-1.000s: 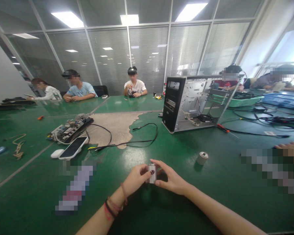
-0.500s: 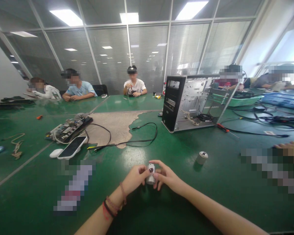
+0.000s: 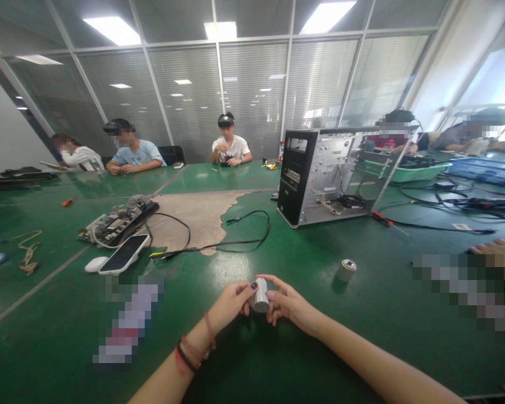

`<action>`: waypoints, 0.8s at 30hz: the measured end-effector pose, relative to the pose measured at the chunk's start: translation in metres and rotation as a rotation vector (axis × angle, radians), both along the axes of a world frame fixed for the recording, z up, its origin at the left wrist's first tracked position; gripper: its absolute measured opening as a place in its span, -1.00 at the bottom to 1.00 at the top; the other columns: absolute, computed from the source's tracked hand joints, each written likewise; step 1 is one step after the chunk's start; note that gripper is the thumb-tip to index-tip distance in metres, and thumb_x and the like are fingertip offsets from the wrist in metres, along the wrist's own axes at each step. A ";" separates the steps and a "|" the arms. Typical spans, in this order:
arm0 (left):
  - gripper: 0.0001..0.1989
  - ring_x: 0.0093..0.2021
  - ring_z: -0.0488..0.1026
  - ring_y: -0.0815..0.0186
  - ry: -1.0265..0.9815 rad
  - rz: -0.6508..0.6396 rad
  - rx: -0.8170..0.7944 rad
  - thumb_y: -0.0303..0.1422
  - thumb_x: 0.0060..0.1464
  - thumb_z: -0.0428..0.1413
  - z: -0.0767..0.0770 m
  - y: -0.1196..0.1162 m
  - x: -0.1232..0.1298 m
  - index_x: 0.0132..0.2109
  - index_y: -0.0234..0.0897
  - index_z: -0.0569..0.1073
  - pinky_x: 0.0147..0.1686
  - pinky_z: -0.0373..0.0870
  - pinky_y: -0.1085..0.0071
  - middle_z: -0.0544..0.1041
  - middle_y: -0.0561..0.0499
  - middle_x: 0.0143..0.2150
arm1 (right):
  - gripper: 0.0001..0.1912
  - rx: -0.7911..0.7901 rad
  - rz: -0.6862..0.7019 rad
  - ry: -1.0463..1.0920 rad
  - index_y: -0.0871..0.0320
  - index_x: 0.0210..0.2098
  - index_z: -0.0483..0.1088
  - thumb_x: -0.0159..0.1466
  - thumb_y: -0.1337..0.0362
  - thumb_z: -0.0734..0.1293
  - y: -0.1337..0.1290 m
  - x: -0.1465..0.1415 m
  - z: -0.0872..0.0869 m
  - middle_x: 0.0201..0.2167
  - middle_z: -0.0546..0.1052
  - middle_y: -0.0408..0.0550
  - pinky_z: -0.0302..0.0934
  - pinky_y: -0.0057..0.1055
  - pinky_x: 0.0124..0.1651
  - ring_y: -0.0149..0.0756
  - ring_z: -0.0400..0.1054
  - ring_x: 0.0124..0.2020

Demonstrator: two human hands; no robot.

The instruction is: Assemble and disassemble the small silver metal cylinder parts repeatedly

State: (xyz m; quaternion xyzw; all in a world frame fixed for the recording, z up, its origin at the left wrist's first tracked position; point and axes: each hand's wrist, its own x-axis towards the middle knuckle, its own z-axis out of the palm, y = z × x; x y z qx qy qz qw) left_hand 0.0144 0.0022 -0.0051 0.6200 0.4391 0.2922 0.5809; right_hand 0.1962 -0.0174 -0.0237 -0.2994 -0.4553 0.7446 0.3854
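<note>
A small silver metal cylinder (image 3: 261, 295) is held just above the table between my two hands, its shiny side facing me. My left hand (image 3: 235, 297) pinches it from the left, with the thumb on its upper edge. From the right, my right hand (image 3: 290, 306) grips it with curved fingers, the index fingertip reaching over its top. Fingers partly hide the cylinder's sides. A second, similar short metal cylinder (image 3: 347, 270) stands upright on the green table (image 3: 303, 252), to the right of my hands.
Beyond stands an opened computer case (image 3: 294, 185), with a screwdriver (image 3: 385, 220) beside it. Left lie a phone (image 3: 126, 253), a circuit board assembly (image 3: 118, 221) and a black cable (image 3: 235, 242). Several people sit around the table. Another person's hand (image 3: 500, 255) rests at the right edge.
The cylinder has turned in my fingers, so more of its smooth side shows. My left thumb has shifted left and up toward its edge. Across the table, the leftmost person has leaned slightly.
</note>
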 end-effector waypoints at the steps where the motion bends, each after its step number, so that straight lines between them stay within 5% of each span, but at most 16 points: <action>1: -0.49 -0.72 0.21 0.48 -0.004 0.001 -0.004 0.09 -0.06 0.03 0.000 0.000 0.000 -0.49 -0.33 0.34 -0.67 0.09 0.54 0.29 0.16 -0.72 | -0.36 -0.008 0.006 0.011 0.12 0.13 0.10 0.14 0.09 0.37 0.000 0.000 -0.001 -0.50 0.47 -0.14 0.25 -0.50 -0.52 -0.40 0.39 -0.57; 24: -0.52 -0.69 0.28 0.47 -0.050 -0.008 -0.073 0.02 0.00 0.03 -0.002 0.002 0.000 -0.46 -0.38 0.40 -0.64 0.11 0.53 0.49 0.00 -0.58 | -0.49 -0.108 0.038 0.111 0.14 0.05 0.18 0.18 0.08 0.33 0.003 0.002 -0.004 -0.38 0.52 -0.06 0.21 -0.54 -0.53 -0.49 0.34 -0.62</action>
